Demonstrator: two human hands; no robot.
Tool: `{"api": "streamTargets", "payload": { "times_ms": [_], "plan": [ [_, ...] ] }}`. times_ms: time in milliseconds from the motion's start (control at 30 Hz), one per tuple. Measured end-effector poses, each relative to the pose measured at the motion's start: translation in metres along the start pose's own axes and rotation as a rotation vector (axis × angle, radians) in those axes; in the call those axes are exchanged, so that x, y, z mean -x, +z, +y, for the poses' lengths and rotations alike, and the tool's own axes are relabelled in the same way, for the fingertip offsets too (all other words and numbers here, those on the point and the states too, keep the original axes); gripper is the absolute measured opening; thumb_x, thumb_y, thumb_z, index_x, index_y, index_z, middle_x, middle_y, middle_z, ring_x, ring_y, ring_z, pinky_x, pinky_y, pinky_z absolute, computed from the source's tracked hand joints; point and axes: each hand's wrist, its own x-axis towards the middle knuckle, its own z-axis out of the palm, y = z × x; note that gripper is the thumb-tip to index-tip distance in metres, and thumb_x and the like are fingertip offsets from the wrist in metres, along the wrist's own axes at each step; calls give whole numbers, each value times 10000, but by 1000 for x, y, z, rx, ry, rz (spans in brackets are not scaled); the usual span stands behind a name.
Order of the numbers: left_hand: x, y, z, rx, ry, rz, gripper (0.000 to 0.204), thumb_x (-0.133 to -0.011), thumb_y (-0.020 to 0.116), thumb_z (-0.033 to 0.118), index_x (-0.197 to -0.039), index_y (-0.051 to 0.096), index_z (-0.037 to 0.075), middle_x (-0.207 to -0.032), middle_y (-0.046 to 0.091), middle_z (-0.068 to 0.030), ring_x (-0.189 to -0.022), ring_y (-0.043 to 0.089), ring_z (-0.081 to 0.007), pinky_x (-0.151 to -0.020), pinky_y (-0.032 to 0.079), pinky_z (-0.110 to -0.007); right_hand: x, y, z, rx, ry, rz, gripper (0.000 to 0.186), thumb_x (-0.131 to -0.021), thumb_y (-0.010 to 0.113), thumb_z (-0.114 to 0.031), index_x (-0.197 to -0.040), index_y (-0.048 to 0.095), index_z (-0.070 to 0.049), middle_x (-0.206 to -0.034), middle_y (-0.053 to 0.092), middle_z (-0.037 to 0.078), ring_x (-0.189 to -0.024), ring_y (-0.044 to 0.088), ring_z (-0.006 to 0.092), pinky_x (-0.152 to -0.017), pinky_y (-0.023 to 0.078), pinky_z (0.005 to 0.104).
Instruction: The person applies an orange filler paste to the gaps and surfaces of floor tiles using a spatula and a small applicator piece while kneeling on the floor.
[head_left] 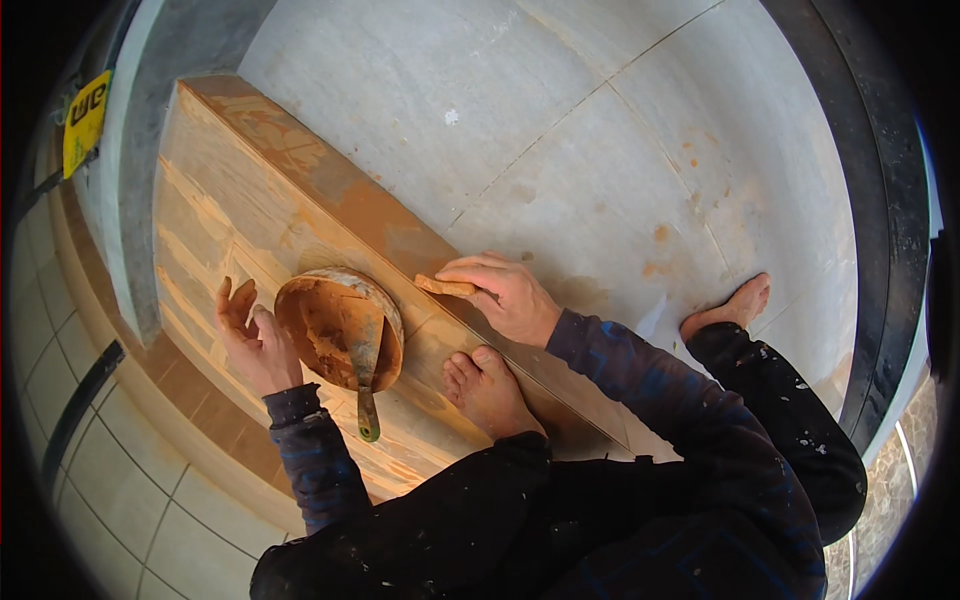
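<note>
My right hand (512,300) pinches a small flat orange-brown piece (442,286), perhaps a sponge or a pad; its kind is unclear. That piece meets the edge of a tiled step (345,205), whose wood-look surface is smeared with orange-brown paste. Left of a round bowl (394,300), my left hand (256,340) is held up with its fingers apart and nothing in them. Orange-brown paste coats the bowl's inside, and some stains my left fingertips. A putty knife (366,375) leans in the bowl, its green-tipped handle over the near rim.
One bare foot (488,395) rests on the step beside the bowl, the other (735,308) on the lower grey tiled floor (600,180), which bears orange spots. A grey post (140,180) stands at the left, near a yellow sign (87,123). A dark frame (870,170) runs along the right.
</note>
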Motion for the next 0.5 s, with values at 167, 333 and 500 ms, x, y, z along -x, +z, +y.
{"api": "streamTargets", "payload": {
  "times_ms": [167, 333, 500],
  "plan": [
    [-2, 0, -12, -7, -20, -5, 496, -991, 474, -27, -1480, 464, 57, -1279, 653, -136, -1197, 604, -212, -1036, 490, -368, 39, -23, -5, -25, 317, -52, 198, -913, 663, -57, -1097, 686, 13, -985, 717, 161, -855, 657, 342, -804, 542, 403],
    [-3, 11, 8, 12, 45, -14, 491, -993, 472, -25, -1476, 474, 61, -1282, 654, -133, -1191, 606, -207, -1030, 494, -363, -19, -29, 32, 108, 776, -126, 304, -829, 736, -246, -970, 715, 22, -886, 743, 205, -794, 717, 351, -721, 571, 401],
    [-3, 2, -1, 18, 19, 2, 497, -986, 472, -32, -1474, 479, 63, -1285, 654, -133, -1187, 607, -206, -1030, 492, -360, -70, -15, 26, 485, 859, -349, 320, -820, 689, -256, -955, 739, 30, -990, 748, 264, -982, 739, 387, -847, 595, 420]
  ]
}}
